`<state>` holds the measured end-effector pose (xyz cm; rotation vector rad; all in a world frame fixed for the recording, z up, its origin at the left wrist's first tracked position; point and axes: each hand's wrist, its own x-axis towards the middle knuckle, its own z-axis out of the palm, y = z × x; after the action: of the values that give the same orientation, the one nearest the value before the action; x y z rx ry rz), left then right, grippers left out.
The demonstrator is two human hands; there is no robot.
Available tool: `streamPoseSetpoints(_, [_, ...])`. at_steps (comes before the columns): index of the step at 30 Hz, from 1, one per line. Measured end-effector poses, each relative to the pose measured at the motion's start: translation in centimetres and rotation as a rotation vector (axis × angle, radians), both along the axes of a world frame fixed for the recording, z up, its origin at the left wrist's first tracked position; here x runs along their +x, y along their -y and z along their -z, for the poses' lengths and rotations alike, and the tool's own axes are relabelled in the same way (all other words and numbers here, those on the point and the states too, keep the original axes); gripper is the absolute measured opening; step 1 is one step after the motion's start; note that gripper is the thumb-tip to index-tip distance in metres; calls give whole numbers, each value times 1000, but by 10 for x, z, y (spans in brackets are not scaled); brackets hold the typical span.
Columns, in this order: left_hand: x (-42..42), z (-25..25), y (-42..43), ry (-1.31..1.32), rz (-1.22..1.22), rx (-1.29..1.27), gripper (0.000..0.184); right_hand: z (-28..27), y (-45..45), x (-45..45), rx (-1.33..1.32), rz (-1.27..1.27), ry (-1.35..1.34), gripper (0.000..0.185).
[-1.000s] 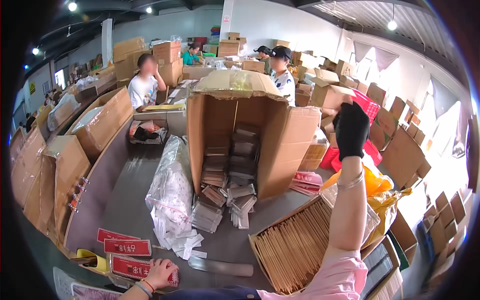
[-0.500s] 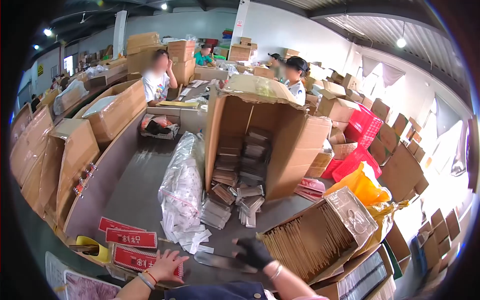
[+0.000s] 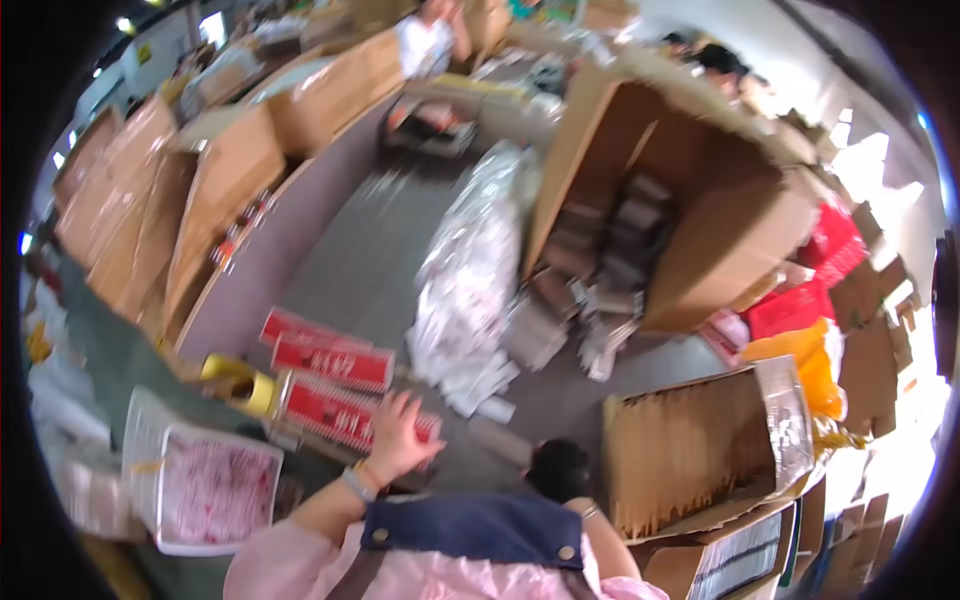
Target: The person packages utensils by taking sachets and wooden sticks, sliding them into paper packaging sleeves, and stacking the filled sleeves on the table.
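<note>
Left hand [image 3: 398,442] spread over a flat, red-and-white rectangular packet [image 3: 328,412] at the grey worktable [image 3: 365,230]'s near edge, long axis left to right, right end nearer the wearer; blur hides the black-gloved right hand [image 3: 558,470]'s grip.

Motion blur renders the lettering on the red packets [image 3: 332,361] illegible and the gloved right hand [image 3: 558,468] indeterminate in grip. The left hand [image 3: 400,440] covers part of the nearest packet [image 3: 328,410]. The large open carton [image 3: 735,240] hides the dark-capped co-worker [image 3: 722,62] below the head, while the top edge crops the white-shirted co-worker [image 3: 424,48].
</note>
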<state>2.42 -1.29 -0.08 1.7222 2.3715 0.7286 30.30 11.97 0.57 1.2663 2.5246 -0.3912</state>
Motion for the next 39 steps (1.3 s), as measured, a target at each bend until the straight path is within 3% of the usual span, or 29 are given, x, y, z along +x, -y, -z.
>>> streamPoseSetpoints(2, [-1,9,6,77,-17,4,87,8,7,9,-37,-37,-38,57])
streamPoseSetpoints(4, [-5,8,4,77,-37,-10,87,-15,11,7,158,-16,-341,56])
streamPoseSetpoints(7, [-7,11,6,125,-13,20,87,-44,19,3,134,-13,-509,57])
streamPoseSetpoints(17, [-11,13,6,201,25,73,89,-56,9,-10,41,-166,-478,58])
streamPoseSetpoints(25, [-10,2,6,190,24,-119,92,8,17,-66,-66,-316,-724,66])
streamPoseSetpoints(27, [-17,-4,4,193,54,-131,92,-10,15,-79,-169,-283,-595,68])
streamPoseSetpoints(29, [-26,-22,-6,250,126,-322,87,-20,4,-79,86,-384,-661,71])
streamPoseSetpoints(31, [-24,-43,-30,114,195,-316,77,-16,-35,-70,157,-238,-670,75])
streamPoseSetpoints(32, [-23,-41,-47,212,235,-295,68,-22,-56,-71,227,-135,-508,70])
streamPoseSetpoints(33, [-19,-36,-64,306,274,-272,59,-18,-82,-73,202,-17,-535,70])
streamPoseSetpoints(34, [-10,-21,-80,185,325,-51,45,-13,-106,-79,180,99,-568,70])
streamPoseSetpoints(39, [25,16,-136,-4,205,-72,30,8,-169,-113,204,129,-408,78])
